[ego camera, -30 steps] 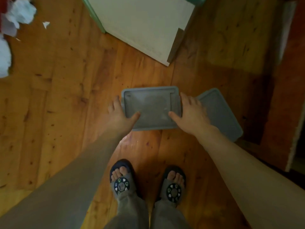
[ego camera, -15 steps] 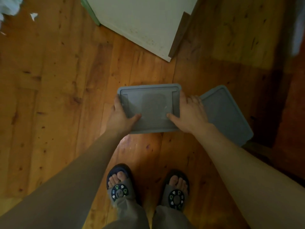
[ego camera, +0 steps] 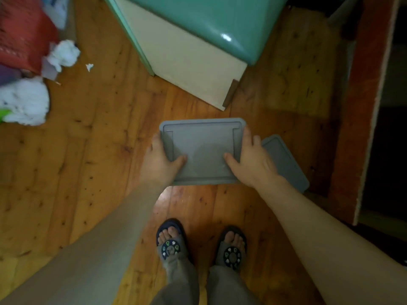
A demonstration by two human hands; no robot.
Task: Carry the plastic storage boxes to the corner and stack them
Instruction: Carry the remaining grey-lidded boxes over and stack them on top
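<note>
Floor (ego camera: 92, 164) of wood lies under your feet. Your arms reach down and forward. You hold the gray box (ego camera: 201, 150) above it: left hand (ego camera: 159, 162) grips its left edge, right hand (ego camera: 250, 160) its right, thumbs on top.

Bare floor (ego camera: 92, 164) open left; cabinet (ego camera: 189, 62) blocks ahead; board (ego camera: 361, 106) hems right.
</note>
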